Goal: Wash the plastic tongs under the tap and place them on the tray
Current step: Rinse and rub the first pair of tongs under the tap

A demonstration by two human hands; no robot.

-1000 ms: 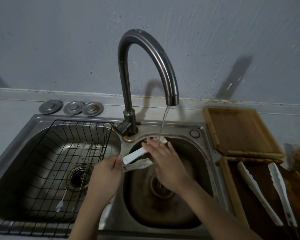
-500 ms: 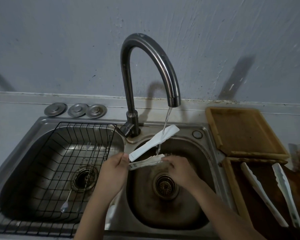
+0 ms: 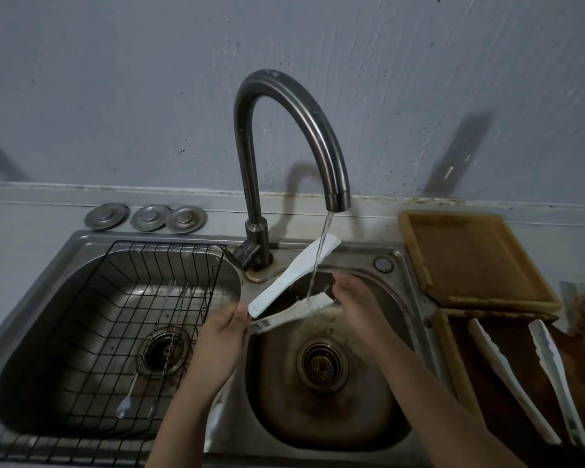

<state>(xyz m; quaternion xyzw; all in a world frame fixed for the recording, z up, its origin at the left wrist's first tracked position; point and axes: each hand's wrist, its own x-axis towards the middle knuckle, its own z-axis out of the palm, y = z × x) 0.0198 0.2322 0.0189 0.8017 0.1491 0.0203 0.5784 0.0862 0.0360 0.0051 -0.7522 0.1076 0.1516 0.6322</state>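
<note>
We saw the left hand pinching the hinge end of the white plastic tongs over the divider between the two basins, fingers closed round that end; the tongs stood open in a V, upper arm angled up toward the tap, lower arm lying lower and nearly level; the right hand gripped the tip of the lower arm, fingers curled on it, thumb side partly hidden so we couldn't tell how tight; the water stream fell from the spout, passed in front of the upper arm and hit the lower arm near its tip, right beside the right fingers; all this was above the right basin, whose drain sat below the hands; the left basin held a black wire rack with a long spoon and other thin utensils lying in it; three metal discs sat on the ledge behind the left basin; right of the sink were two wooden trays, the far tray bare, the near tray holding another pair of white tongs lying spread open; the held tongs were well apart from both trays
</note>
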